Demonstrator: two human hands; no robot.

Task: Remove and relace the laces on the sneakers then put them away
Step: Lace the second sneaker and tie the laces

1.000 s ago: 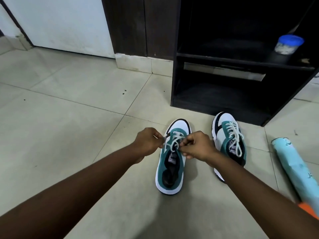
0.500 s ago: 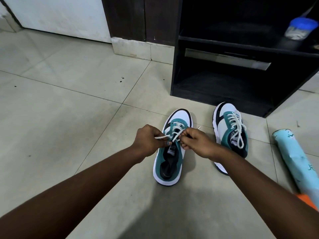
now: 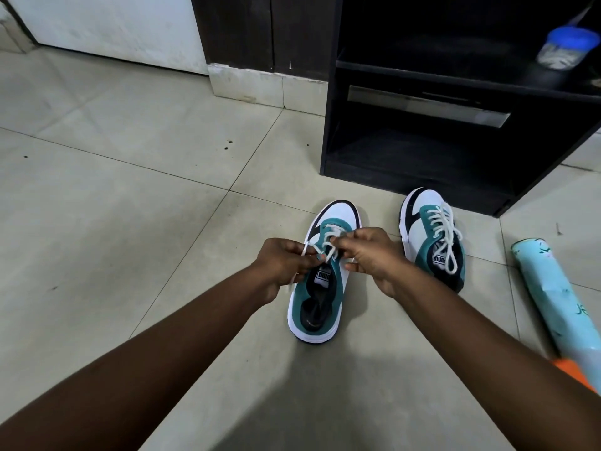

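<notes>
Near sneaker [image 3: 320, 281], teal and white, toe pointing away, flat on tiled floor [image 3: 130, 196]. Left hand [image 3: 286, 262] and right hand [image 3: 374, 255] over its lace area, each with fingers curled, pinching the white lace [image 3: 328, 244]; a loose end trails below the left hand. Second sneaker [image 3: 432, 236] just right of the near sneaker, fully laced. Black shelf unit [image 3: 422, 177] beyond the near sneaker, blue-lidded jar [image 3: 567, 48] on its upper shelf. Pale blue rolled tube [image 3: 549, 294] farther right of the near sneaker.
</notes>
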